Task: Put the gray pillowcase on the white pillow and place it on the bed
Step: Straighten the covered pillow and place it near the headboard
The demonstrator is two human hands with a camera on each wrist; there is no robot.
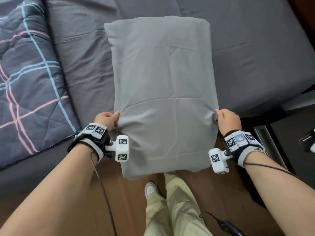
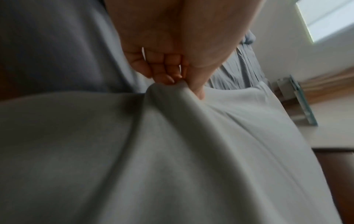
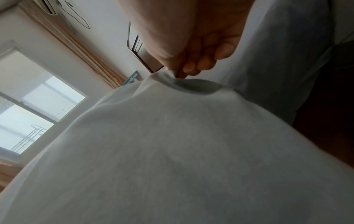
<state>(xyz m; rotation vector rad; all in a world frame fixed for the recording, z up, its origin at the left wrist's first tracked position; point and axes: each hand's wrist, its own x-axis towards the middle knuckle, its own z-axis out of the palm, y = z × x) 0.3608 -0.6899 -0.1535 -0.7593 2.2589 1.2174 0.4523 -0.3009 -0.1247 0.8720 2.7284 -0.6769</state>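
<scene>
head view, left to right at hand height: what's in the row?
plaid quilt → left hand → gray pillowcase → right hand → dark nightstand

One gray pillowcase (image 1: 163, 92), two hands, one plaid quilt (image 1: 25, 79), one bed (image 1: 255, 40), perhaps one shoe (image 1: 150, 186).

- Bed (image 1: 238, 40) before me, dark gray sheet.
- Plaid quilt (image 1: 25, 74) lies on its left part.
- Pillowcase-covered pillow (image 1: 162, 82): far end over bed; contact unclear.

Both arms extended, left grip (image 1: 107, 119) and right grip (image 1: 227, 119) pinched closed.
</scene>
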